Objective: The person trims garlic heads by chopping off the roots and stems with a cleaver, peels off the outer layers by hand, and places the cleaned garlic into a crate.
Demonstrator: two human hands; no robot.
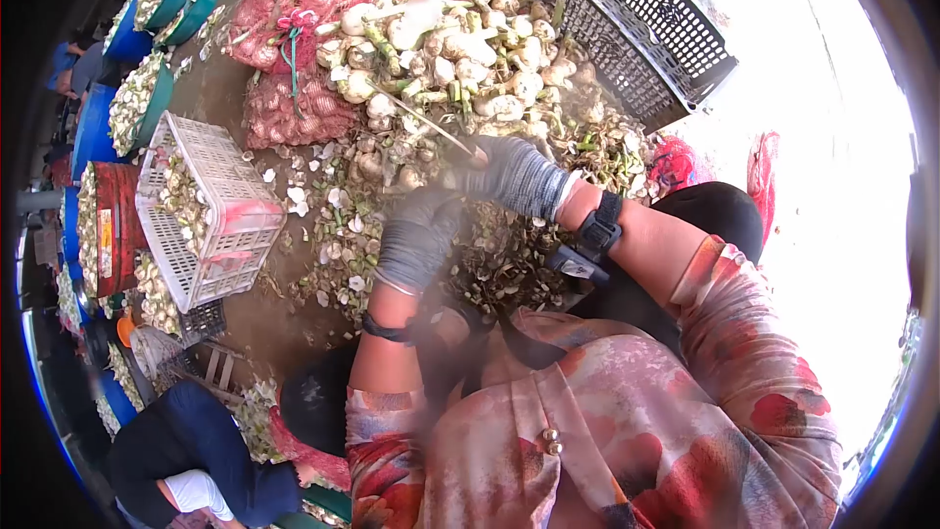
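Observation:
A heap of garlic bulbs (468, 51) with cut stalks lies in front of me. My right hand (514, 174), in a grey knit glove, is closed around the near end of a thin pale stick-like piece (423, 118). That piece points to the upper left across the heap; whether it is a stalk or a tool handle I cannot tell. Beside it, my left hand (419, 235), gloved too, is closed with its fingers curled close to the right hand. What it grips is hidden and blurred. Garlic skins and stalk trimmings (490, 260) lie below both hands.
Filled red mesh bags (299, 108) stand behind the heap at left. A black plastic crate (641, 34) is at back right. On the left are a white crate (230, 220) of garlic, a red tub (116, 225) and several blue and green tubs. Another person (201, 460) bends at lower left.

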